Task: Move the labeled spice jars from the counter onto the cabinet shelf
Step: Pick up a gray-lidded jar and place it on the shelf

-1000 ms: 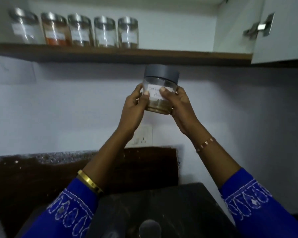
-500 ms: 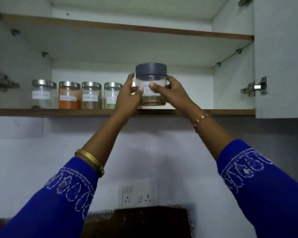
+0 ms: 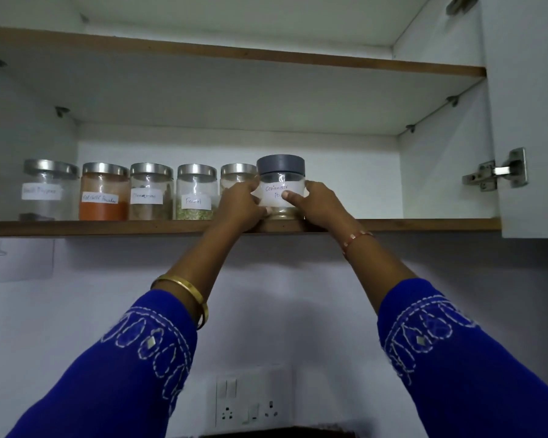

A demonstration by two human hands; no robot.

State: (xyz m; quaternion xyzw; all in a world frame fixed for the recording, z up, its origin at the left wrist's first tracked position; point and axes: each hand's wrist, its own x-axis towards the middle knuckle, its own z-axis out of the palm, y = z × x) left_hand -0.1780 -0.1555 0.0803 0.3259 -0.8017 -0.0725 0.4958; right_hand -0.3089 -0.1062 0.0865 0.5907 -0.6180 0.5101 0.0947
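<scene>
**Grey-lidded jar at the shelf edge, both hands on it**

Head view. The clear glass spice jar with a grey plastic lid [image 3: 281,188] stands upright at the front of the brown-edged wooden cabinet shelf [image 3: 108,228], white label facing out (reads "Coriander", second line partly covered). The left hand [image 3: 241,203] closes its grip round the jar's left side; the right hand [image 3: 321,203] grips the right side, thumb across the label. Just left of it is a row of five steel-lidded glass jars [image 3: 152,192], labelled, touching or nearly so; the fifth is partly hidden behind the left hand. Open white cabinet door [image 3: 532,121] at right. White wall socket panel [image 3: 250,403] below.
</scene>
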